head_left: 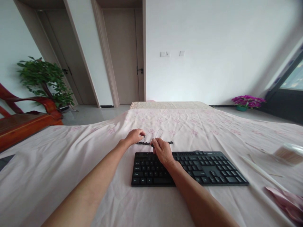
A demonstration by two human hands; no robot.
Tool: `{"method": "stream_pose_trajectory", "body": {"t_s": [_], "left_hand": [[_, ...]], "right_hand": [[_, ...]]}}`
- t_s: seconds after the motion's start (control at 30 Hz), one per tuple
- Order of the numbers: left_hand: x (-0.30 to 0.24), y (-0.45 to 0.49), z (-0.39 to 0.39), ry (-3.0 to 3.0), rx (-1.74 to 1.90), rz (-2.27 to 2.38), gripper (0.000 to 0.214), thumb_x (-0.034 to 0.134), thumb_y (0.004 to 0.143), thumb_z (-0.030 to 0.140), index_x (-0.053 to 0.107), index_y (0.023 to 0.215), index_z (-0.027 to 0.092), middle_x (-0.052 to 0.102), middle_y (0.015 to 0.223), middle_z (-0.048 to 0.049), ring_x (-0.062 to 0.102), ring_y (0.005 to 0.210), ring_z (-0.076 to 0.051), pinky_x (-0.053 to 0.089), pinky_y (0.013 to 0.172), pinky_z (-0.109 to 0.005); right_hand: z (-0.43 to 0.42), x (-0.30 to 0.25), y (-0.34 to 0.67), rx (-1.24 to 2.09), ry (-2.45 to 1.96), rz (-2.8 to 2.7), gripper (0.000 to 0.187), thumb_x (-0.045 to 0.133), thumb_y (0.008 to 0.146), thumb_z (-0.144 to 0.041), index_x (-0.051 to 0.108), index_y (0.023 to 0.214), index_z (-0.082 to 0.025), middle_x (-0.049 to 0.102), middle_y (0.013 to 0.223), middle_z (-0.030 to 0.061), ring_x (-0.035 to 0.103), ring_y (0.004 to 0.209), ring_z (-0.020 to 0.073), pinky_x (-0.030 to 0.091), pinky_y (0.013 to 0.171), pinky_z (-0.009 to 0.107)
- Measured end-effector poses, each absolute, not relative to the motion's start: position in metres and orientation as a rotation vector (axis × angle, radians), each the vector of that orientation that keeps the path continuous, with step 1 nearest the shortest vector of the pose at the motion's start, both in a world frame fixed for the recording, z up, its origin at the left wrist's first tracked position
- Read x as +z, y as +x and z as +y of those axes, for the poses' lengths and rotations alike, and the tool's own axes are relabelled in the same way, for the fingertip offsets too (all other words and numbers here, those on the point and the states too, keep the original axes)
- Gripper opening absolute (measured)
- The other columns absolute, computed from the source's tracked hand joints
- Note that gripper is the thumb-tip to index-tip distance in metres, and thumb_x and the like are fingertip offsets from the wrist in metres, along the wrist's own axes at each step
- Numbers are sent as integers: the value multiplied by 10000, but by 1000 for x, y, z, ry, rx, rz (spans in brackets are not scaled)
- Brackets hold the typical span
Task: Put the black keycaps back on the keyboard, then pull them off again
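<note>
A black keyboard (203, 168) lies on the pink flowered cloth (94, 148) in front of me. Just beyond its top edge runs a row of small black keycaps (165, 142). My left hand (134, 136) is pinched on a small black keycap at the left end of that row. My right hand (162, 150) rests over the keyboard's upper left part, closed on a thin wire puller (159, 135) whose loop stands up above the fingers.
A clear box of cotton swabs (289, 153) and a long thin stick (260, 171) lie at the right. A pink cloth (287, 201) sits at the near right. A wooden chair (21, 119) and potted plant (44, 78) stand to the left.
</note>
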State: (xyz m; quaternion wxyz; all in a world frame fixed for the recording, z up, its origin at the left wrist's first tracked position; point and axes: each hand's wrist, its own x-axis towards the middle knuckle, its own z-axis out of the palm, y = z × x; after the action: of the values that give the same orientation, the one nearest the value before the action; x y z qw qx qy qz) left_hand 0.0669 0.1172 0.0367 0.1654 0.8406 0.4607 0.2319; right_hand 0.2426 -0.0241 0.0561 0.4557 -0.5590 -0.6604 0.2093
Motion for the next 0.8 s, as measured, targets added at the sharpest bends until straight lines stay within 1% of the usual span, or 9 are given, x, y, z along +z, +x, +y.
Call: {"method": "stream_pose_trajectory", "body": {"t_s": [0.2,0.37,0.8], "left_hand": [[33,62,118,2414,646,1270,237,565,694,208,733,862,214,729,874,-27,642,818,-173,466,771,-242],[35,60,117,2417,632,1241,239,568,677,204,742,840,219,732,862,-15,635,811,-162,466,763,-220],[34,56,115,2415,628,1216,264,569,677,223,749,871,223,737,866,-8,638,804,-162,467,754,-216]], "right_hand": [[-24,56,242,512,-1387,-1645,442,353,953,-489,655,818,-195,596,503,-19,575,512,132,396,590,220],[-24,57,241,508,-1375,-1641,443,349,954,-481,653,813,-192,590,497,-19,572,502,132,399,593,222],[-25,57,241,508,-1382,-1647,441,348,955,-485,651,812,-198,595,501,-19,585,519,136,400,596,220]]}}
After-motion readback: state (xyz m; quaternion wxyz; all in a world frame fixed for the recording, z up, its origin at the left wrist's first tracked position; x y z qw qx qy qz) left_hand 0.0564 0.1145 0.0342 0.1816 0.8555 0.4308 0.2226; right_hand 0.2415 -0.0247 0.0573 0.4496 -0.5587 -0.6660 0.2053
